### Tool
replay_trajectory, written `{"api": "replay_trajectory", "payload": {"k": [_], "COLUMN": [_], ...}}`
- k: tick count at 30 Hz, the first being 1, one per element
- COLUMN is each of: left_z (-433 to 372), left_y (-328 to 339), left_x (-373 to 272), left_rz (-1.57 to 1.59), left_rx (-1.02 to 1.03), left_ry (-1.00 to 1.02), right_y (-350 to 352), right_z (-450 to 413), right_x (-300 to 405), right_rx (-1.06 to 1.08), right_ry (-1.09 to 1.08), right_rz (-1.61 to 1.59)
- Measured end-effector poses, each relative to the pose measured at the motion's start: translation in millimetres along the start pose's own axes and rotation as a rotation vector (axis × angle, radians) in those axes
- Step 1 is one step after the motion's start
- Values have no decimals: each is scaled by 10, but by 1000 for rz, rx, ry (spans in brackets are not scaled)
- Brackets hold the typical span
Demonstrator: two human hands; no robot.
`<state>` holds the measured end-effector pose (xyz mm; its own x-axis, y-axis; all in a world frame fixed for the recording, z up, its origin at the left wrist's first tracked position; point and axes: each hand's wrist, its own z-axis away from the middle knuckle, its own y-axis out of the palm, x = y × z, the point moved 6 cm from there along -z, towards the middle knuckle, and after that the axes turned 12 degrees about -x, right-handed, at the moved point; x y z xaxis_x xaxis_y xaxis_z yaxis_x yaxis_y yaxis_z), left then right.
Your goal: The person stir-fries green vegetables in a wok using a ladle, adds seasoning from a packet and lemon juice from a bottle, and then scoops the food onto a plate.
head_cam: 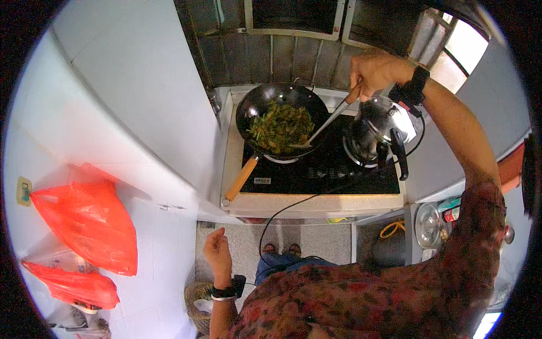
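Observation:
My right hand grips the wooden handle of a metal wok spatula. The spatula's blade rests among chopped green and brown food in a dark wok. This wok sits on the left burner of a black gas cooktop, its wooden handle pointing toward the front left. My left hand hangs in front of the counter, fingers loosely curled, with no object visible in it. Both wrists wear black strapped devices.
A steel pressure cooker with black handles stands on the right burner, below my right forearm. A black cable loops past the counter's front edge. Red plastic bags hang on the left wall. A woven basket stands on the floor.

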<state>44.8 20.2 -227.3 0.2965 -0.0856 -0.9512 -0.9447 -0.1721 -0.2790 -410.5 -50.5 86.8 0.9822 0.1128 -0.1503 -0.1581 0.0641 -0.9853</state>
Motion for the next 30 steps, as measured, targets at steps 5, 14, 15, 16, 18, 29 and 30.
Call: {"api": "replay_trajectory", "payload": {"k": [5,14,15,16,18,29,30], "left_z": [106,-195,-234,-270,-337,-655,-683], "left_y": [-131,-49,-45,-20,9,326,316], "left_x": [36,93,57,37,69,-15,10], "left_rz": [-1,47,6,-30,-16,-48,-38], "left_rx": [-85,22,31,51,84,258,246], "left_ry": [-46,-103,-76,-48,-61,-5,-1], "right_y": [388,507,425,362,290,560,457], "right_z": [-343,-217,-176,-114,-69,-421,-457], "right_x": [289,-54,-11,25,175,181,213], "right_rx": [46,-44,-44,-59,-18,-234,-230], "right_ry": [-192,165,163,120,93,315,221], "right_rz": [76,-39,-40,-85,-187,120,167]}}
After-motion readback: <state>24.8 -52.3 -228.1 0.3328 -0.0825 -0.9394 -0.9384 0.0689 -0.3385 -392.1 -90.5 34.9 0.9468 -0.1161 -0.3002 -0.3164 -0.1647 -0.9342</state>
